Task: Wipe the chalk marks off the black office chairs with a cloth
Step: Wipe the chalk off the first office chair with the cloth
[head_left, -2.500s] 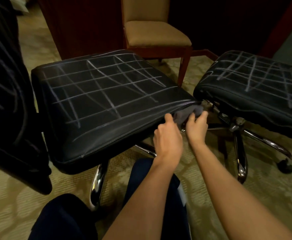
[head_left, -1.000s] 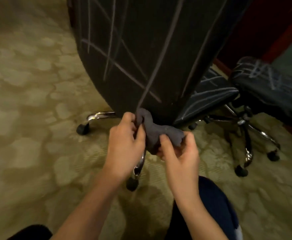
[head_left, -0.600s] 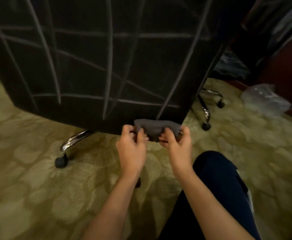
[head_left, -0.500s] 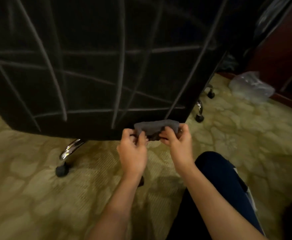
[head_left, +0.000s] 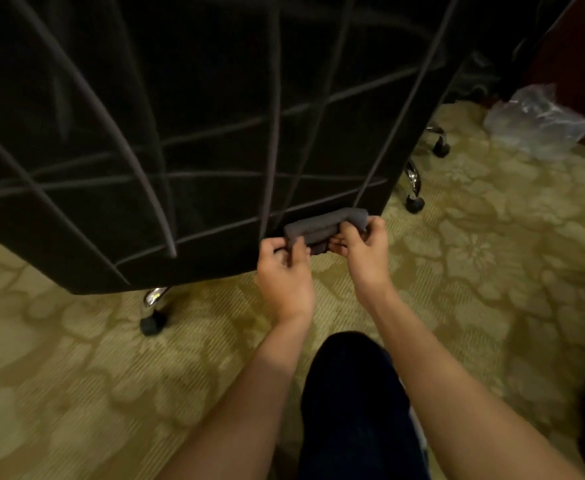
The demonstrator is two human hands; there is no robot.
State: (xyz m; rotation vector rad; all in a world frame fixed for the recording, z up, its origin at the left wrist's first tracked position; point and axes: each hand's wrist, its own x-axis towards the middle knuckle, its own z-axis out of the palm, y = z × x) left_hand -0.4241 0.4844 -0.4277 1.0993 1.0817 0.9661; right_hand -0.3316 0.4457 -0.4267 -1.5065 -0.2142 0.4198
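Head view: both hands' grip stretches cloth (head_left: pixel 322 226) crosswise, left-right.

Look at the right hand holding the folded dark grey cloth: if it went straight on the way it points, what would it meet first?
Probably the chalk-marked black chair back. The right hand points up and forward with the folded dark grey cloth at that panel's lower edge; depth is unclear, so the gap cannot be judged.

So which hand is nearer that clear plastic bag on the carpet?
Right. The right hand grips the folded cloth's right end, on the side toward the plastic bag; the left hand grips the cloth's left end, farther from it.
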